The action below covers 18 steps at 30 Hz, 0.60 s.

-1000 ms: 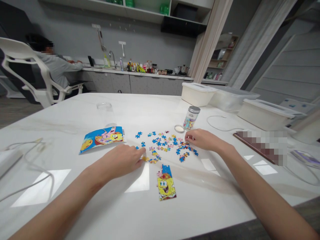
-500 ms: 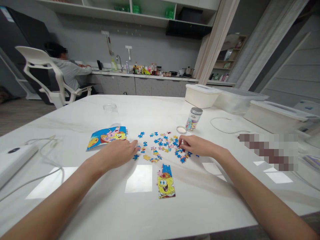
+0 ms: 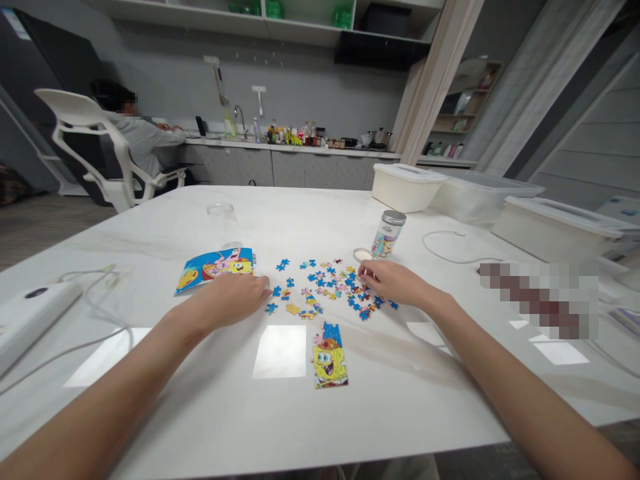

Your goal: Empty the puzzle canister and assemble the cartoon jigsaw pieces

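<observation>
Loose jigsaw pieces (image 3: pixel 320 290), mostly blue, yellow and pink, lie scattered in the middle of the white table (image 3: pixel 150 393). My right hand (image 3: pixel 393 281) rests its fingertips on the upper right of the scatter; I cannot tell whether they pinch a piece. My left hand (image 3: pixel 227 300) lies at the left edge of the pieces, holding nothing visible, its fingertips close to a blue piece (image 3: pixel 277 291). Behind it is a cartoon picture card (image 3: pixel 215 267). A joined strip of puzzle (image 3: pixel 330 357) showing a yellow sponge character lies nearer me.
A small jar (image 3: pixel 389 235) and its round lid (image 3: pixel 363 254) stand beyond the pieces. A glass (image 3: pixel 221 210) stands farther back. White plastic boxes (image 3: pixel 405 187) line the right side. A white device with a cable (image 3: pixel 35 320) lies left. A seated person (image 3: pixel 140 140) works at the far counter.
My left hand has slid left, away from the yellow pieces, to the edge of the scatter. My right hand has stayed among the pieces. The view has shifted slightly.
</observation>
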Tool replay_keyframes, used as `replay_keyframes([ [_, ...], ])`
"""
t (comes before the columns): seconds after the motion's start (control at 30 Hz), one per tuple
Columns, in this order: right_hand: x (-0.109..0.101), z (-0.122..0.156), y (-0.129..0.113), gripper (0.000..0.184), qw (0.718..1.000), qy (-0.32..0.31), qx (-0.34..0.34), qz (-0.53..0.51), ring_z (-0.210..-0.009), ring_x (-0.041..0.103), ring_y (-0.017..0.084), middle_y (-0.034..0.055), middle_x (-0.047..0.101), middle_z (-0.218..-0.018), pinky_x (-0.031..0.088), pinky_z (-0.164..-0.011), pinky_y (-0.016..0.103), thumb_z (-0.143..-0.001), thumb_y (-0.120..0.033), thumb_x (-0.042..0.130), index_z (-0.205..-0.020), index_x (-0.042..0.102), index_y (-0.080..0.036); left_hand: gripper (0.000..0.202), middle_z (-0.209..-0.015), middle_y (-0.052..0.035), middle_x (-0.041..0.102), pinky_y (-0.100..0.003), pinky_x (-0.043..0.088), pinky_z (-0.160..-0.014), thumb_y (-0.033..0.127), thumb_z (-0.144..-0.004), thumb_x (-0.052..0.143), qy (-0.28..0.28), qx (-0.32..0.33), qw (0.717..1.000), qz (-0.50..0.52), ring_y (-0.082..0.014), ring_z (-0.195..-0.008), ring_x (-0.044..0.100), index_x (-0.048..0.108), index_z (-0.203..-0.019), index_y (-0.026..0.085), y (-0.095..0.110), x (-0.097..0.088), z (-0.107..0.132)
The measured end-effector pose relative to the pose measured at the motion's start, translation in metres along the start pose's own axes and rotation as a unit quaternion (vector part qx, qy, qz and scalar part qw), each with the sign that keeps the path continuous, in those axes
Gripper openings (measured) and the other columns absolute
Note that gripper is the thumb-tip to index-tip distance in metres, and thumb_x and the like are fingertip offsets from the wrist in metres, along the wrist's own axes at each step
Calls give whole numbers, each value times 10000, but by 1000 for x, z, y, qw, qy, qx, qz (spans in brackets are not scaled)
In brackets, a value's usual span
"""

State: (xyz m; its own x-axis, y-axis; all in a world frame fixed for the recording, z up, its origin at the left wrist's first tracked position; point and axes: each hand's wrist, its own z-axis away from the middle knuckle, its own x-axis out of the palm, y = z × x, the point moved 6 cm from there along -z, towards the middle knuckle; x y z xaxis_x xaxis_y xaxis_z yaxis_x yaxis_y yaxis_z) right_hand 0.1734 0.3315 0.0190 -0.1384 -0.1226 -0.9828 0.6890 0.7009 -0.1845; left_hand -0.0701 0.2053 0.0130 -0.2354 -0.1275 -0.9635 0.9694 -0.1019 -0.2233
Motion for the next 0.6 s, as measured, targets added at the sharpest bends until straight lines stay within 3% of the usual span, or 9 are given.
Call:
replay_keyframes([
  [0.2, 0, -1, 3, 191, 1000, -22, -15, 2, -771, 607, 182, 67, 701, -891, 375, -649, 261, -927, -234, 448, -920, 633, -188, 535, -998, -126, 728, -390, 476, -739, 651, -883, 470, -9, 7, 997, 70, -326, -903, 678, 669, -1119, 214, -13, -4, 2],
  [0.33, 2, -1, 1, 217, 999, -31, -23, -9, -735, 601, 173, 69, 704, -857, 377, -638, 264, -933, -261, 443, -895, 643, -184, 465, -983, -104, 726, -334, 465, -721, 618, -817, 599, -10, 17, 995, 102, -288, -887, 671, 690, -1092, 254, -15, -7, 1],
  [0.6, 8, 2, -7, 203, 996, -58, -55, -36, -750, 604, 183, 58, 698, -877, 396, -646, 274, -938, -245, 427, -1024, 605, -197, 503, -851, -120, 710, -350, 471, -697, 617, -900, 474, 21, 31, 998, 60, -295, -813, 674, 671, -1139, 220, -1, -4, -8],
])
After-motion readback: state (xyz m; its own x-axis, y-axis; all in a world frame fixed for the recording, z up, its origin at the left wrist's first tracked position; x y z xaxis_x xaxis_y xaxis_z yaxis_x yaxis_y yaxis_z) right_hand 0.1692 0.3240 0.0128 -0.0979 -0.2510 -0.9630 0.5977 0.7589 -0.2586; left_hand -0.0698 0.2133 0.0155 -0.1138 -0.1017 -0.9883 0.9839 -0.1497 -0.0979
